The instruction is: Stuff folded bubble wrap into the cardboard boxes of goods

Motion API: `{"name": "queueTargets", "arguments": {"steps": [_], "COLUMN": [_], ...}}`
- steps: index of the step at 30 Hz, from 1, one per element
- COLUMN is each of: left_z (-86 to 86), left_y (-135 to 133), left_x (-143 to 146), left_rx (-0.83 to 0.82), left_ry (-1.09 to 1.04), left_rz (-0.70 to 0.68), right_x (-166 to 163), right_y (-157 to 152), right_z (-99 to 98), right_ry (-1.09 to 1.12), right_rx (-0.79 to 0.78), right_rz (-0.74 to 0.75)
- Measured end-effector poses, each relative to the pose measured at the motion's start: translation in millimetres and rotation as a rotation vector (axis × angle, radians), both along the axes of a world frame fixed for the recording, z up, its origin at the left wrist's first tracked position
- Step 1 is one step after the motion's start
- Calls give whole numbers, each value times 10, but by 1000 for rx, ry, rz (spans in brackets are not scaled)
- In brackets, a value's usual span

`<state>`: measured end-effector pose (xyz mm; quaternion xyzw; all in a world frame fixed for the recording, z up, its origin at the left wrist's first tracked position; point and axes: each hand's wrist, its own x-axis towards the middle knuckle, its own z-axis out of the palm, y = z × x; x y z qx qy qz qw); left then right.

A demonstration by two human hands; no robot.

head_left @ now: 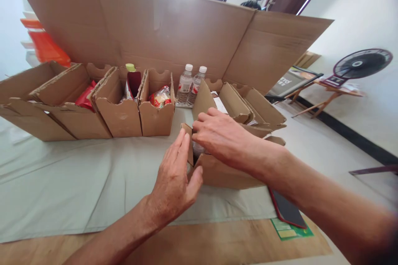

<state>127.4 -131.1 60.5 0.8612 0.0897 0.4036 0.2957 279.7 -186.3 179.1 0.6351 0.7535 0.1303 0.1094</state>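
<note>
A brown cardboard box stands at the front right of the cloth-covered table. My left hand rests against its raised end panel, fingers straight and thumb apart at the corner. Over the box's opening, my right hand has curled fingers, and their tips are hidden behind the knuckles and panel. What they grip, if anything, cannot be made out. Just below that hand, something greyish and shiny shows inside the box. Behind it stands another cardboard box with a white item in it.
Several open cardboard boxes line the left, holding a red packet, a yellow-capped item and a snack packet. Two water bottles stand mid-table before a tall cardboard screen. A dark phone-like slab lies at the front right.
</note>
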Motion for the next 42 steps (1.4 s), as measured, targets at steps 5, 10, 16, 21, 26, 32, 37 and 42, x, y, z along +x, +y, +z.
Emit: {"name": "queueTargets", "arguments": {"steps": [5,10,16,21,26,32,37,42], "left_z": [5,-8,25,-56,-167,-290,-325,-342], "left_y": [-27,-31,-80,-85,-19,-7,-5,38], "left_x": [13,11,16,-75,-190,-12,169,-486], "left_rx": [-26,-50,-90,-222,-532,-675,-634,-624], "left_ry": [-3,0,4,-39,87,194,161,198], "left_rz": [-27,-19,-63,-89,-63,-204,-321,-118], "right_x": [190,186,175,170,-85,106,227,-365], "right_y": [-145,-285,-195,-727,-1694,-2001,-1737,-1598], "right_z": [-18,-17,-168,-95,-439,-1297,-1483,-1485], "right_ry": [157,271,324,406,480,1119,1208,1214], "right_rx": [6,98,-22,371,1081,1132,985,980], "right_rz": [-41,-157,-187,-182,-631,-1045,-909,-816]}}
